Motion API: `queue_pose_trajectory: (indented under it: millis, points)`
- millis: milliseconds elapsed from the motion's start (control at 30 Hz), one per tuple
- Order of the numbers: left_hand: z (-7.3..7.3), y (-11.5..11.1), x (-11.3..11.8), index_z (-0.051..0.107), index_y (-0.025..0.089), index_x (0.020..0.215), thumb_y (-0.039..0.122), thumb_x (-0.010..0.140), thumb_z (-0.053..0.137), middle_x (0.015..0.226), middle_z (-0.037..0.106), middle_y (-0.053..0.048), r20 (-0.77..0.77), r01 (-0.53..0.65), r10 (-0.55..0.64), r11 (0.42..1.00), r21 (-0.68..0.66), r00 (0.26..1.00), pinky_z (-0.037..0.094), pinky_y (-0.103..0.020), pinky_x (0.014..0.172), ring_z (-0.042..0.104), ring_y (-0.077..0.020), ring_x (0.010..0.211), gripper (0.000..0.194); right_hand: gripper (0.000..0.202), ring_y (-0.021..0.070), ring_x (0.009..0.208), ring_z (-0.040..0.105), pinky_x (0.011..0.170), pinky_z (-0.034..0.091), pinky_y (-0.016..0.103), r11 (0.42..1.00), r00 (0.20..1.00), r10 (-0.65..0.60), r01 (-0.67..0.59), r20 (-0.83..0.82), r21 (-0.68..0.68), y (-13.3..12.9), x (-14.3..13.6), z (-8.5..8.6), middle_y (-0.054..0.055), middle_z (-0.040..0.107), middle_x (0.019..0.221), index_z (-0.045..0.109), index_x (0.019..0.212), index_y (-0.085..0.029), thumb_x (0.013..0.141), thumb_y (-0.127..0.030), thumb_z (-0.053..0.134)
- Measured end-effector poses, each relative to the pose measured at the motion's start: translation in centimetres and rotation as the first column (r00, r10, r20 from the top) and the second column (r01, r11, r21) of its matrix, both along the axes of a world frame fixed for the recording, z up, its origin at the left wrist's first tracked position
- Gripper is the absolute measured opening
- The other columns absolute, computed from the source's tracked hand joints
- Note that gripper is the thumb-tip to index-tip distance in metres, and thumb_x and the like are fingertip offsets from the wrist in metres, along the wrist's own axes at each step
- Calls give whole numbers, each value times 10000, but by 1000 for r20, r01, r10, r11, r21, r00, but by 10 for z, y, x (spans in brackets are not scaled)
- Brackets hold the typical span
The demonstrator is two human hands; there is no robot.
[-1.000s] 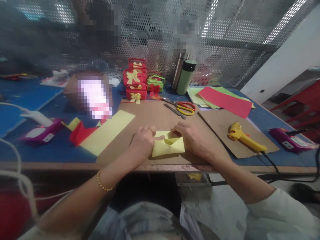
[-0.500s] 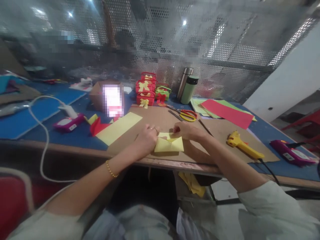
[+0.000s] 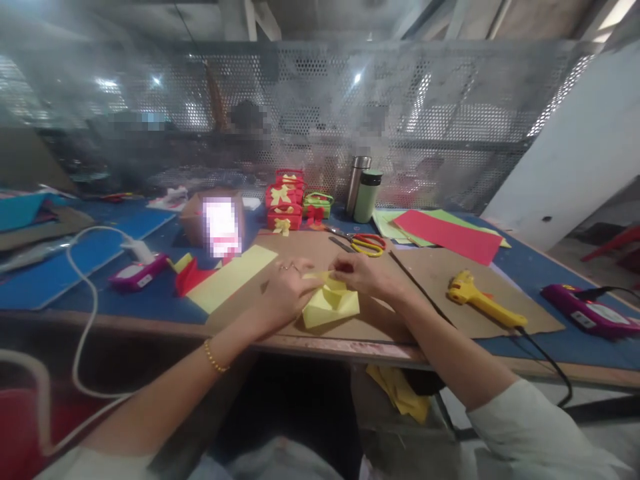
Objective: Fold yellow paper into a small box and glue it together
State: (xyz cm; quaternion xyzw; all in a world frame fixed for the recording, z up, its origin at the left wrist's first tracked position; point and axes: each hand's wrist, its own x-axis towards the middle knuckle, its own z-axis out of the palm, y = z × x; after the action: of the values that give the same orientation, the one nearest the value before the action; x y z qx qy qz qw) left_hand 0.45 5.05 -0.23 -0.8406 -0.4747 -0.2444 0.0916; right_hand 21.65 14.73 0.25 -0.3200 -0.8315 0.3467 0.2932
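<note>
A folded piece of yellow paper (image 3: pixel 333 308) lies on the brown cardboard (image 3: pixel 385 325) near the table's front edge, its upper part raised between my hands. My left hand (image 3: pixel 287 290) grips its left side, fingers bent over the paper. At the upper right edge, my right hand (image 3: pixel 357 272) pinches the same paper with thumb and fingers closed. The fingertips partly hide the far edge. A flat yellow strip (image 3: pixel 235 280) is to the left of my left hand. Beyond the hands lie scissors (image 3: pixel 367 245) with red and yellow handles.
Red boxes with bows (image 3: pixel 284 203), a green box (image 3: pixel 319 204) and two bottles (image 3: pixel 367 197) stand at the back. A yellow glue gun (image 3: pixel 485 300) and red paper (image 3: pixel 450 237) are at right. A lit phone (image 3: pixel 221 227) is at back left.
The head view has tilted upward. The yellow paper has turned and its folds stand more open; my left hand has shifted over its upper left part, with fingers stretched further toward my right hand.
</note>
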Motion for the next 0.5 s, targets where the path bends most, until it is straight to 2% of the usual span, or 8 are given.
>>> queue_pose_trajectory:
  millis: [67,133,233,300,367,433,500]
  points:
    - [2,4,3,765,265,1158,252,971,559,1316,581,-125,128,-30,24,998,46,991,373,-504,1058,534,-301,1215,278,215,126,611,503,572,386,252,1000,992,15,-17,-125,-14,1,0,2,-4,601,668,644,738,-180,765,-391,679]
    - [3,10,5,648,277,1358,242,929,624,1336,565,-117,308,-58,47,998,28,950,395,-482,1071,534,-287,1230,432,289,134,622,513,581,402,262,999,975,25,-31,-223,-27,1,0,4,4,600,676,641,734,-183,752,-465,703]
    - [4,23,5,353,271,1583,243,839,717,1248,613,-109,609,-25,111,989,-147,785,494,-406,946,615,-228,1037,829,326,141,641,524,601,417,274,1000,950,1,-6,-313,-15,1,0,8,13,614,694,652,738,-181,732,-497,734]
    - [8,32,3,342,205,1585,271,778,769,1093,666,-94,742,21,197,962,-274,641,523,-360,836,633,-194,878,915,315,140,645,519,602,410,274,1000,937,-28,30,-349,0,1,1,8,15,618,698,660,735,-180,732,-485,737]
    - [13,39,2,521,134,1459,304,720,804,931,689,-66,795,78,265,929,-363,545,521,-326,761,634,-181,791,810,308,137,641,510,596,402,274,998,926,-54,59,-374,2,1,1,8,13,613,691,662,729,-179,732,-479,736]
    - [19,43,3,718,102,1147,349,675,823,825,695,-52,813,147,307,893,-426,494,510,-300,705,629,-172,733,543,305,137,641,507,594,401,275,997,921,-72,76,-384,-7,2,0,6,10,608,685,661,729,-180,730,-476,736]
    - [21,46,5,740,111,838,397,639,834,758,697,-47,823,207,338,859,-467,457,498,-284,655,619,-161,678,360,305,140,637,514,591,408,279,996,918,-86,82,-387,-25,2,-2,4,9,609,677,653,722,-184,722,-477,737]
